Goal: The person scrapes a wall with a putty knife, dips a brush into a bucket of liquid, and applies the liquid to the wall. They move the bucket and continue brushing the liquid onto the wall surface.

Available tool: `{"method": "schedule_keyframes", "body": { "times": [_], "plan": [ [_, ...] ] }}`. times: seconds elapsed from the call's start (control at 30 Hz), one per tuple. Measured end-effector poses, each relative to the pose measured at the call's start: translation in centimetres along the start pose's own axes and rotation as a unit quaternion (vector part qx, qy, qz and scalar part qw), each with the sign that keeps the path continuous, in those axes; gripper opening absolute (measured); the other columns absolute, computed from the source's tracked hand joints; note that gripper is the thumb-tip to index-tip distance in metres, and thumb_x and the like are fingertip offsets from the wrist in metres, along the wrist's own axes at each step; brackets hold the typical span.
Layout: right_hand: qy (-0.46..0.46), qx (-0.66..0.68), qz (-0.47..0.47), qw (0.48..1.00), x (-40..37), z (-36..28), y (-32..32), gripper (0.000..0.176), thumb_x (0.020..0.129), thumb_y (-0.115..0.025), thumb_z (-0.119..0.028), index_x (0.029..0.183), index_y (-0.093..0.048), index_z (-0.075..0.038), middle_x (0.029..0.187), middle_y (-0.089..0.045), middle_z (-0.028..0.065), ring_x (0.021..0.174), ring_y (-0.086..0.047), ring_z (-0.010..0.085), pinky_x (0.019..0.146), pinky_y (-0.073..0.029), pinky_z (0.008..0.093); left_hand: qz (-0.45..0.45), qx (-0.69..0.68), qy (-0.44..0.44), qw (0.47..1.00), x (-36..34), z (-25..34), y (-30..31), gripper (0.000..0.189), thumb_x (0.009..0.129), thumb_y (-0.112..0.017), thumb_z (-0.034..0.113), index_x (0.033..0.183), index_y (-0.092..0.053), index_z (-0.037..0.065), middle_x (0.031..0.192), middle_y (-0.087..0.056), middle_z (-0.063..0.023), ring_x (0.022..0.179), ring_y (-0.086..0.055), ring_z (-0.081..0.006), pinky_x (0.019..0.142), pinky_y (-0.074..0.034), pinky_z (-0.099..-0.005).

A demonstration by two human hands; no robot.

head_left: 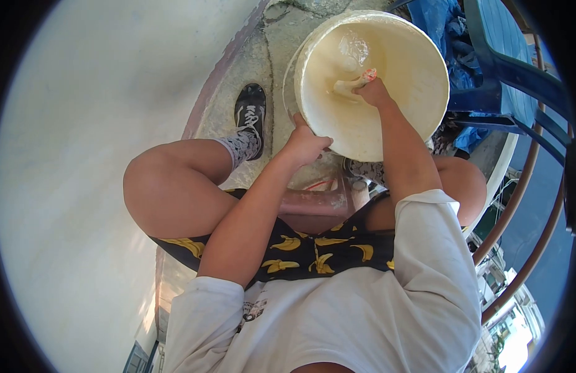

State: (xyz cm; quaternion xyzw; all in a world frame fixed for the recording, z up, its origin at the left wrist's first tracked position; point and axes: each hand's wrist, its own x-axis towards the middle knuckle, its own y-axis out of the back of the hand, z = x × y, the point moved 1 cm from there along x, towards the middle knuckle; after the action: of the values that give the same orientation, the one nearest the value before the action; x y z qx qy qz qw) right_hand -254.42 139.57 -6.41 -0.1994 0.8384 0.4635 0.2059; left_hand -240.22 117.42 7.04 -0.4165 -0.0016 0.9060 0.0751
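Observation:
A large cream-coloured bucket (418, 56) is tipped toward me between my feet, its mouth facing up at me. My left hand (308, 144) is closed on its near left rim, thumb over the edge. Inside the bucket, my right hand (373, 93) is closed around a pale, brush-like object (347, 87) with a red-and-white end; its exact kind is hard to make out. A little shiny liquid (354, 50) shows near the far inner wall. The thin bucket handle (288, 78) hangs along the left side.
A blue plastic chair (496, 68) and a crumpled blue tarp (434, 25) are at the right, beside a brown metal railing (518, 199). At the left rises a white wall (101, 155). My black shoe (250, 115) rests on the concrete floor (222, 124).

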Motion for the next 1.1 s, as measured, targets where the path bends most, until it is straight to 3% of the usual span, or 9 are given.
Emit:
{"method": "schedule_keyframes", "body": {
  "times": [0.1,0.27,0.43,0.57,0.7,0.77,0.9,0.97,1.1],
  "plan": [
    [0.014,0.003,0.034,0.999,-0.2,-0.7,2.3,0.043,0.068,-0.077,-0.028,0.099,-0.063,-0.002,0.096,-0.065,0.0155,0.088,-0.063,0.0266,0.079,-0.049,0.0345,-0.034,0.025,0.035,0.999,0.1,0.7,0.1,0.087,0.081,-0.061,0.005,0.133,0.009,-0.001,0.111,-0.056,-0.0199,0.089,-0.063,-0.0254,0.07,-0.055,-0.0352],
    [0.039,0.007,0.053,0.998,-2.6,-4.8,9.0,0.043,0.068,-0.076,-0.027,0.102,-0.063,-0.002,0.094,-0.066,0.0146,0.088,-0.063,0.0264,0.08,-0.048,0.0339,-0.05,0.009,0.017,0.999,0.5,2.1,0.2,0.069,0.081,-0.061,0.007,0.131,-0.014,-0.002,0.11,-0.057,-0.0184,0.086,-0.065,-0.0261,0.07,-0.054,-0.0366],
    [0.077,0.182,0.094,0.976,-7.5,-8.3,14.6,0.041,0.071,-0.072,-0.02,0.104,-0.062,0.001,0.085,-0.066,0.0134,0.069,-0.065,0.0196,0.058,-0.052,0.0307,-0.038,-0.006,0.013,0.999,1.8,3.8,0.3,0.045,0.081,-0.059,0.008,0.121,-0.04,-0.004,0.107,-0.06,-0.0168,0.084,-0.065,-0.0263,0.07,-0.054,-0.0373],
    [0.076,0.418,0.151,0.893,-11.6,-9.7,15.8,0.035,0.077,-0.065,-0.012,0.11,-0.058,0.001,0.091,-0.064,0.0077,0.067,-0.064,0.0162,0.05,-0.052,0.0288,-0.036,-0.017,0.023,0.999,2.6,5.2,0.5,0.038,0.082,-0.058,0.008,0.118,-0.049,0.0,0.108,-0.061,-0.0148,0.082,-0.066,-0.0274,0.068,-0.054,-0.0394],
    [0.152,0.665,0.172,0.71,-10.0,-8.0,13.1,0.045,0.076,-0.064,0.002,0.119,-0.049,-0.003,0.106,-0.061,0.0083,0.088,-0.064,0.0201,0.069,-0.056,0.033,-0.05,0.028,-0.021,0.998,1.1,7.3,0.7,0.048,0.082,-0.061,0.017,0.124,-0.045,0.002,0.111,-0.06,-0.0161,0.079,-0.067,-0.0286,0.063,-0.054,-0.0414],
    [0.081,0.667,0.095,0.735,-12.3,-10.2,14.3,0.049,0.074,-0.066,0.002,0.119,-0.048,-0.002,0.109,-0.06,0.0084,0.092,-0.063,0.0225,0.071,-0.056,0.0381,-0.039,0.051,-0.03,0.997,0.7,8.4,0.9,0.054,0.082,-0.063,0.026,0.126,-0.044,0.002,0.113,-0.056,-0.0192,0.086,-0.065,-0.0291,0.069,-0.053,-0.0417],
    [0.178,0.604,0.115,0.769,-14.6,-12.7,15.1,0.044,0.074,-0.064,0.004,0.116,-0.052,-0.002,0.105,-0.061,0.0087,0.091,-0.062,0.022,0.073,-0.053,0.0346,-0.037,0.059,-0.024,0.997,3.0,6.9,0.6,0.068,0.081,-0.063,0.041,0.129,-0.041,-0.001,0.114,-0.052,-0.0207,0.088,-0.064,-0.0311,0.073,-0.051,-0.0426],
    [0.251,0.424,0.223,0.841,-14.4,-12.4,14.8,0.035,0.076,-0.063,0.002,0.11,-0.057,0.0,0.095,-0.064,0.0097,0.084,-0.064,0.0226,0.069,-0.052,0.0342,-0.013,0.061,-0.023,0.998,4.6,6.7,0.5,0.064,0.082,-0.062,0.042,0.128,-0.044,0.001,0.115,-0.054,-0.0206,0.086,-0.064,-0.0313,0.069,-0.052,-0.0427],
    [0.327,0.354,0.354,0.802,-13.0,-11.9,10.3,0.027,0.077,-0.063,-0.001,0.104,-0.061,0.002,0.087,-0.065,0.0089,0.076,-0.064,0.0207,0.066,-0.051,0.0328,0.004,0.086,0.006,0.996,6.6,6.4,0.9,0.068,0.08,-0.061,0.047,0.13,-0.044,0.004,0.117,-0.055,-0.0206,0.084,-0.064,-0.0327,0.065,-0.052,-0.0428]
  ]
}}
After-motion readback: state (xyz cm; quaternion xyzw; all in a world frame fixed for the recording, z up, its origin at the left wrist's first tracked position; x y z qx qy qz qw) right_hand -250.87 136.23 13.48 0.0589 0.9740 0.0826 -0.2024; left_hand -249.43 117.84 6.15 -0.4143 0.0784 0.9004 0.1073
